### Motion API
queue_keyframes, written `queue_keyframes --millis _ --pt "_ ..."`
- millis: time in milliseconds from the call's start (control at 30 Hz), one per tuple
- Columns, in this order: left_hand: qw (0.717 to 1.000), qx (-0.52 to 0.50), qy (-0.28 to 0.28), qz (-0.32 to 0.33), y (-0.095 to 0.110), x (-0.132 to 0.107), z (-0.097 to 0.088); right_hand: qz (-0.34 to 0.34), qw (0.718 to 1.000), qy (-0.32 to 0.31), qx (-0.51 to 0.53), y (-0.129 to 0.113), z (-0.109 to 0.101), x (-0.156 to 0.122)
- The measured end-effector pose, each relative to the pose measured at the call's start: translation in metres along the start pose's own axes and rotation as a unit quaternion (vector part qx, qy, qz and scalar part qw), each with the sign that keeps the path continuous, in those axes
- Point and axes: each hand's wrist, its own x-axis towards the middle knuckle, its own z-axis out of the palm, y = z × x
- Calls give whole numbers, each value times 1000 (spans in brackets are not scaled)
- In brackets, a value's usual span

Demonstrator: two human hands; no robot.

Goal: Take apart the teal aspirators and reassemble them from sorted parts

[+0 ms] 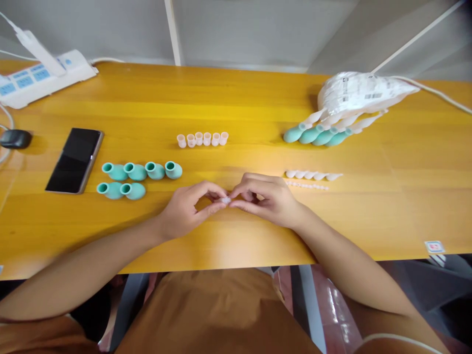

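Observation:
Between my two hands is a small whitish, translucent plastic piece (225, 200), held just above the table. My left hand (190, 206) pinches it between thumb and fingertips. The fingertips of my right hand (263, 199) are closed at its other end; which small part they grip is hidden. Ahead of my hands stands a row of small pale pink cups (199, 139). Turquoise rubber bulbs (134, 171) with open necks lie left of my left hand. Near my right hand are a row of white pointed tips (311, 175) and a line of tiny pinkish pieces (308, 186).
Several turquoise bulbs fitted with pale nozzles (319, 134) lie at the back right, against a white plastic bag (354, 93). To the left are a black phone (74, 160), a dark mouse-like object (15, 139) and a white power strip (51, 78). A sticker (435, 247) marks the table's front edge.

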Motion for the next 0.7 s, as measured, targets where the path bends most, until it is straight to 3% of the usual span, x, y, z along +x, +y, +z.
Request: queue_keyframes --millis 167,300,700 --pt "993 -111 -14 -37 -3 -2 5 -32 999 0 -16 -2 1 -1" --pt "980 -189 -26 -64 -3 -3 7 -16 1000 10 8 -1 3 -1" --pt "979 -199 -15 -49 -3 -1 8 -7 1000 2 -1 1 2 -1"
